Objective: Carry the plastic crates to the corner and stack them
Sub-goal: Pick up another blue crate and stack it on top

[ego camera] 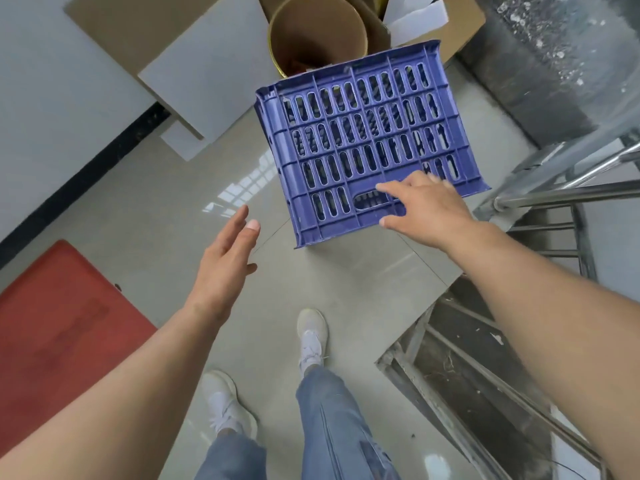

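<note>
A blue slotted plastic crate (363,133) lies on its side on the tiled floor ahead of me, one slotted wall with a handle slot facing up. My right hand (426,206) rests over the crate's near right edge, fingers spread beside the handle slot, not gripping it. My left hand (228,258) hovers open over the floor, left of the crate and apart from it.
A round cardboard drum (317,32) and cardboard boxes (460,26) stand behind the crate. Flat grey boards (204,74) lean at the left wall. A red mat (59,327) lies at lower left. Metal railing and frames (554,195) crowd the right. My feet stand below.
</note>
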